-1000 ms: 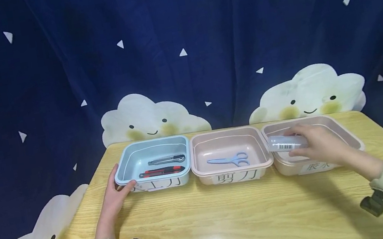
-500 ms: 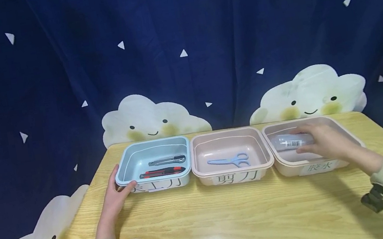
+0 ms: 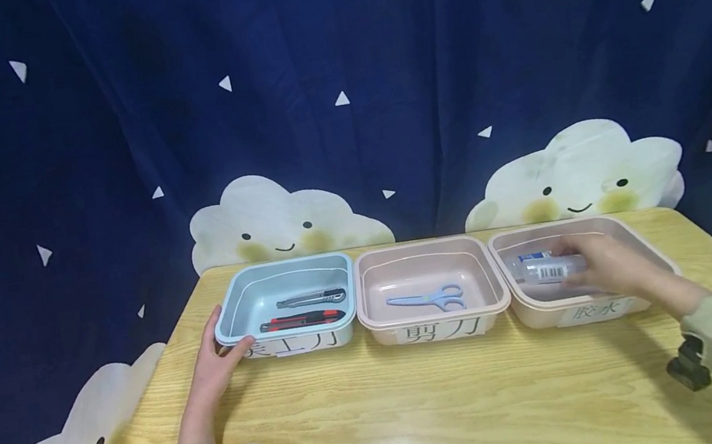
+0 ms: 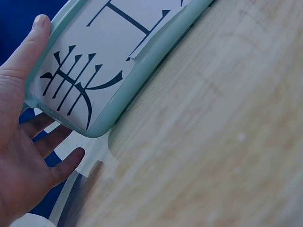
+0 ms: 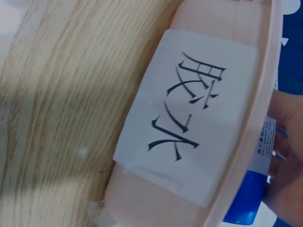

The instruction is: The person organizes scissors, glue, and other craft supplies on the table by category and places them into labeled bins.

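Note:
My right hand (image 3: 603, 264) reaches into the right pink bin (image 3: 658, 258) and grips a clear glue bottle (image 3: 548, 270) lying on its side. Close behind that bottle shows a blue-and-white label (image 3: 532, 256). The right wrist view has a blue cap (image 5: 246, 198) by the fingers, partly hidden by the bin's rim. My left hand (image 3: 214, 365) rests against the left corner of the light-blue bin (image 3: 286, 266), thumb (image 4: 35, 40) at its front rim. Its other fingers lie spread and fairly straight by the side wall.
The blue bin holds a grey utility knife (image 3: 311, 299) and a red-and-black one (image 3: 302, 320). Light-blue scissors (image 3: 427, 298) lie in the middle pink bin (image 3: 423, 248). All three bins stand side by side on a wooden table (image 3: 384, 396), before a dark blue curtain (image 3: 297, 29).
My right hand has carried the glue bottle rightward and down into the right bin, and the blue-and-white label has come into sight behind it. The left hand has stayed in place.

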`<action>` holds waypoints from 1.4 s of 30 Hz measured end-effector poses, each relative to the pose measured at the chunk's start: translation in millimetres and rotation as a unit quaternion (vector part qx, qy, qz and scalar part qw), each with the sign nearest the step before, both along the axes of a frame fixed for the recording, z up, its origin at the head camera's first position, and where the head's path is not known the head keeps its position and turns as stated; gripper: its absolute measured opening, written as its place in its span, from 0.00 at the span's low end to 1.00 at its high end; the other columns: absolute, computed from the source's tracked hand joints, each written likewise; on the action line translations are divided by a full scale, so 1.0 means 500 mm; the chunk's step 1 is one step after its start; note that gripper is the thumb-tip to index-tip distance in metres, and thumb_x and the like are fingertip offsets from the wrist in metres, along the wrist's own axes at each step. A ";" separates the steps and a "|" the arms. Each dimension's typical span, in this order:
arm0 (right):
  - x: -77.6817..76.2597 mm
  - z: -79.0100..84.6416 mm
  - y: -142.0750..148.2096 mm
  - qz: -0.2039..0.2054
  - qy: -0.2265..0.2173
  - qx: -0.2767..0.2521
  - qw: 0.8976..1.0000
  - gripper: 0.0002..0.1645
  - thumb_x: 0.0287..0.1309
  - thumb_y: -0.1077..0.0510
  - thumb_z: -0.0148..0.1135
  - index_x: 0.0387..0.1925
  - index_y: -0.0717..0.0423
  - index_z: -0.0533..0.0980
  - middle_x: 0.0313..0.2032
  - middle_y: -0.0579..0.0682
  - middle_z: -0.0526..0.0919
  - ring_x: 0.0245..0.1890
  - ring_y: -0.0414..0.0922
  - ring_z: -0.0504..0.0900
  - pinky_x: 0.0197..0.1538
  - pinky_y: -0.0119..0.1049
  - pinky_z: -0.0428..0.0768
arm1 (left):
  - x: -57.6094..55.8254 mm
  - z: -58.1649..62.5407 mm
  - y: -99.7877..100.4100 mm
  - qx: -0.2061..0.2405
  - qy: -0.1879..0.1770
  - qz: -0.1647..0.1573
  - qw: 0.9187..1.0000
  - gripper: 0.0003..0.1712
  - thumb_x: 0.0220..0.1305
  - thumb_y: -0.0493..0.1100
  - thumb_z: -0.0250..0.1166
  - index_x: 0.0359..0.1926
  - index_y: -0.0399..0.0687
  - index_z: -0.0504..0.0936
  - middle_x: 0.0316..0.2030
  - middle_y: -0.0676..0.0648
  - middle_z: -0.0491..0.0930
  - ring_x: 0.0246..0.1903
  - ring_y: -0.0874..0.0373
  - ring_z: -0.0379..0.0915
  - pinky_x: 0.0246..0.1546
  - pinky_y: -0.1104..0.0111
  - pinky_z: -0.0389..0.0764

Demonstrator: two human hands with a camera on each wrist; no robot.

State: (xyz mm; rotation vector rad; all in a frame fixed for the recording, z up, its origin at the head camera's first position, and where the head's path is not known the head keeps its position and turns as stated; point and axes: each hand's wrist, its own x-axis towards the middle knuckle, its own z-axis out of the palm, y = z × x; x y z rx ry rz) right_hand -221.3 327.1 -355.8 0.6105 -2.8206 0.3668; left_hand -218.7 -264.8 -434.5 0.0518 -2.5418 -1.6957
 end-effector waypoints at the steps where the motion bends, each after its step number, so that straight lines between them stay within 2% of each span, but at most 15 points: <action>1: -0.001 -0.003 0.001 0.004 -0.007 -0.003 1.000 0.23 0.32 0.59 0.75 0.36 0.59 0.77 0.33 0.53 0.82 0.35 0.49 0.79 0.41 0.50 0.75 | 0.000 0.000 0.000 -0.002 0.000 0.001 1.000 0.51 0.58 0.48 0.63 0.71 0.58 0.36 0.70 0.39 0.44 0.67 0.41 0.44 0.64 0.51 0.56; 10: -0.017 -0.026 0.002 0.012 -0.030 0.004 0.999 0.21 0.34 0.56 0.75 0.35 0.55 0.78 0.32 0.50 0.83 0.33 0.46 0.80 0.40 0.48 0.77 | 0.002 -0.007 -0.006 0.002 0.003 0.001 1.000 0.52 0.57 0.48 0.63 0.71 0.58 0.37 0.70 0.40 0.45 0.67 0.41 0.45 0.63 0.50 0.57; 16: -0.030 -0.039 0.005 0.025 -0.041 0.017 0.999 0.19 0.34 0.57 0.74 0.34 0.54 0.79 0.33 0.52 0.83 0.35 0.51 0.81 0.42 0.51 0.77 | 0.006 -0.002 -0.008 0.004 0.005 0.003 1.000 0.51 0.59 0.46 0.62 0.71 0.59 0.36 0.70 0.40 0.44 0.67 0.41 0.44 0.64 0.51 0.56; 26: -0.040 -0.046 0.013 0.039 -0.080 0.018 0.996 0.23 0.35 0.55 0.73 0.36 0.61 0.80 0.35 0.58 0.83 0.37 0.54 0.80 0.44 0.52 0.76 | 0.013 0.000 -0.005 0.006 0.001 0.011 1.000 0.50 0.58 0.46 0.63 0.71 0.59 0.38 0.70 0.40 0.45 0.67 0.42 0.45 0.64 0.52 0.56; 32: -0.039 -0.054 0.021 0.015 -0.108 0.018 0.994 0.25 0.34 0.54 0.73 0.38 0.63 0.80 0.37 0.59 0.83 0.38 0.55 0.80 0.44 0.53 0.75 | 0.011 0.001 0.004 0.002 0.002 0.007 1.000 0.51 0.58 0.47 0.63 0.71 0.58 0.38 0.69 0.39 0.46 0.66 0.41 0.47 0.64 0.51 0.57; 37: -0.044 -0.053 0.022 0.009 -0.133 -0.018 0.991 0.23 0.35 0.59 0.72 0.37 0.65 0.79 0.36 0.61 0.82 0.39 0.57 0.79 0.46 0.55 0.75 | 0.008 0.002 0.005 -0.001 0.000 0.005 1.000 0.51 0.58 0.48 0.63 0.71 0.58 0.38 0.69 0.39 0.46 0.66 0.41 0.46 0.64 0.50 0.56; 42: -0.046 -0.047 0.020 0.022 -0.115 -0.044 0.992 0.19 0.38 0.62 0.70 0.37 0.65 0.78 0.35 0.59 0.82 0.39 0.57 0.80 0.46 0.55 0.75 | 0.006 0.004 0.002 0.000 0.001 0.008 1.000 0.51 0.58 0.48 0.63 0.71 0.59 0.37 0.69 0.39 0.45 0.66 0.41 0.46 0.64 0.49 0.55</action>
